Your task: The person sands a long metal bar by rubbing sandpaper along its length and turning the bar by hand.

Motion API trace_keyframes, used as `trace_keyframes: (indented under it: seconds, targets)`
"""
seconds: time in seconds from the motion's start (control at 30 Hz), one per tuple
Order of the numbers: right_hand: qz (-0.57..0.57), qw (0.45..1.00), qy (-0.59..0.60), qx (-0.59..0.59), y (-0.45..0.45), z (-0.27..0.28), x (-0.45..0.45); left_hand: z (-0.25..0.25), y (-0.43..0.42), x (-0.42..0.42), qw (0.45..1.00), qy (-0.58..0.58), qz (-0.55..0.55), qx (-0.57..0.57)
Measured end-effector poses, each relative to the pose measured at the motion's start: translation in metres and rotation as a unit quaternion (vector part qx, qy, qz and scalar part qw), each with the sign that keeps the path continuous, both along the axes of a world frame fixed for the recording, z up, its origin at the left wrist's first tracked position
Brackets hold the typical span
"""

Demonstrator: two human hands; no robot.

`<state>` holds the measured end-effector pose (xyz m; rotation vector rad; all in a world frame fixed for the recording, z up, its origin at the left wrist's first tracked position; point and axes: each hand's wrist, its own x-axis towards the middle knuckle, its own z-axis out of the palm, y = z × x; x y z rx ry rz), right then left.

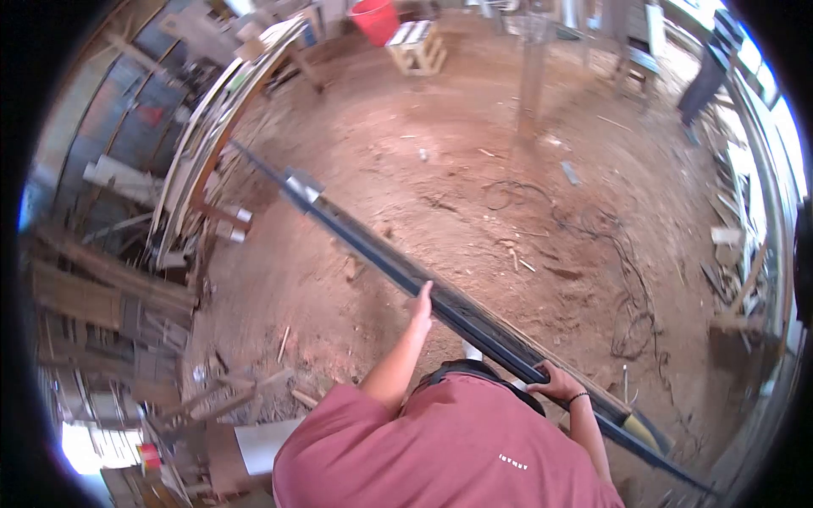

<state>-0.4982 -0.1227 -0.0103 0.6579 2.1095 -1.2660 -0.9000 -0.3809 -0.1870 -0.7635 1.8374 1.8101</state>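
Head view: left hand (422, 305) and right hand (559, 383), each grip closed on long dark bar (474, 332); bar not yet set down.

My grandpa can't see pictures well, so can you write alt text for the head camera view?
The wearer's left hand and right hand are on a long, dark bar slanting across in front of their reddish shirt. Beyond, on a brown dirt floor, are a red bucket and a slatted wooden stand.
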Motion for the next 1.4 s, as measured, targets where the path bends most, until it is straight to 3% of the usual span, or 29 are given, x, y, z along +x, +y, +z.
trace_keyframes:
  seconds: [0.03,0.1,0.13,0.2,0.3,0.4,0.53,0.6,0.67,0.73,0.77,1.03,1.17,1.2,1.27,1.3,1.4]
  targets:
    - [-0.027,0.999,0.044,0.011,-0.002,0.005,0.0,0.043,0.011,0.005,0.977,0.032,-0.034,-0.208]
    - [-0.091,0.99,0.092,0.065,-0.012,-0.003,0.012,0.128,0.013,0.021,0.897,0.212,-0.084,-0.378]
    - [-0.123,0.982,0.095,0.107,-0.017,-0.012,0.017,0.139,0.011,0.024,0.842,0.361,-0.121,-0.383]
    - [-0.141,0.966,0.124,0.177,-0.027,0.009,0.01,0.159,0.01,0.019,0.721,0.564,-0.288,-0.283]
    - [-0.172,0.932,0.16,0.275,-0.044,0.004,0.011,0.158,0.031,0.028,0.578,0.564,-0.554,-0.201]
    - [-0.167,0.904,0.159,0.361,-0.06,-0.007,0.011,0.154,0.061,0.055,0.435,0.523,-0.727,-0.098]
    - [-0.214,0.845,0.229,0.433,-0.077,-0.014,0.016,0.162,0.094,0.11,0.363,0.427,-0.827,-0.034]
    - [-0.2,0.859,0.215,0.419,-0.081,-0.005,0.025,0.177,0.11,0.128,0.291,0.409,-0.864,-0.03]
    - [-0.18,0.863,0.235,0.411,-0.085,0.003,0.036,0.188,0.118,0.139,0.263,0.394,-0.879,-0.061]
    - [-0.157,0.873,0.204,0.414,-0.08,0.007,0.054,0.188,0.129,0.142,0.2,0.307,-0.919,-0.147]
    - [-0.149,0.877,0.197,0.412,-0.078,0.009,0.061,0.187,0.135,0.143,0.187,0.28,-0.921,-0.194]
    - [-0.083,0.899,0.138,0.406,-0.064,-0.019,0.096,0.172,0.139,0.144,0.194,0.256,-0.922,-0.214]
    - [-0.051,0.917,0.142,0.369,-0.055,-0.016,0.088,0.137,0.129,0.123,0.196,0.275,-0.928,-0.156]
    - [-0.027,0.927,0.135,0.35,-0.047,-0.001,0.084,0.162,0.132,0.129,0.175,0.269,-0.932,-0.17]
    - [-0.033,0.943,0.09,0.32,-0.045,0.007,0.082,0.14,0.129,0.128,0.182,0.271,-0.928,-0.177]
    - [-0.012,0.94,0.103,0.325,-0.042,0.013,0.081,0.146,0.124,0.13,0.212,0.278,-0.923,-0.158]
    - [0.002,0.934,0.114,0.338,-0.039,0.005,0.08,0.156,0.12,0.13,0.235,0.311,-0.907,-0.158]
